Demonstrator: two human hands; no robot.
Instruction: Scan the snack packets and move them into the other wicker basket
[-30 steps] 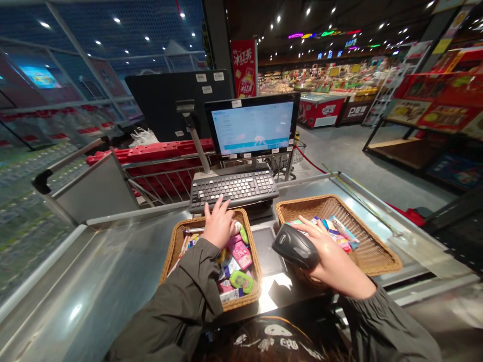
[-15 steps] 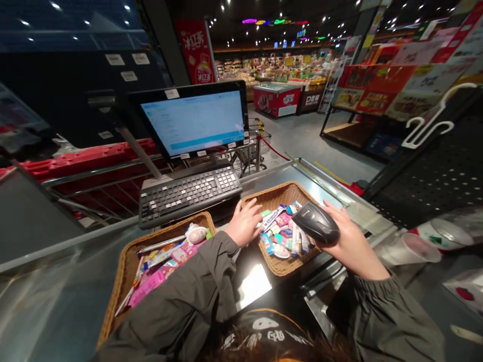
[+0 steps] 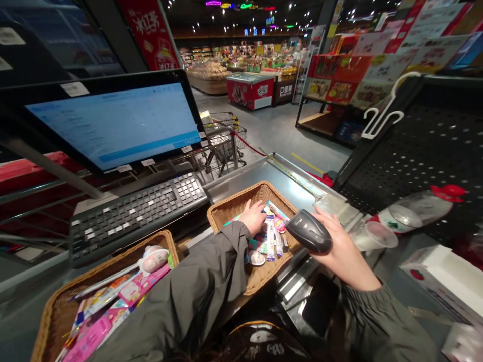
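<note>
Left hand (image 3: 253, 218) now in right basket (image 3: 264, 276) (grip unclear), right hand (image 3: 342, 251) still closed around scanner (image 3: 309, 231)

Shop interior. A red, box-shaped chest freezer with a pale top (image 3: 250, 93) stands on the smooth grey floor (image 3: 269, 131). Behind the freezer, lit multicoloured goods displays (image 3: 260, 64); left of it, a red rectangular banner with white characters (image 3: 151, 35); right, a black-framed shelf unit with a wooden board (image 3: 320, 122); above, a dark ceiling with small white lamps (image 3: 226, 19).

A shiny grey metal counter (image 3: 260, 168) carries two brown wicker baskets, a left basket (image 3: 55, 306) and a right basket (image 3: 225, 205), standing apart.
</note>
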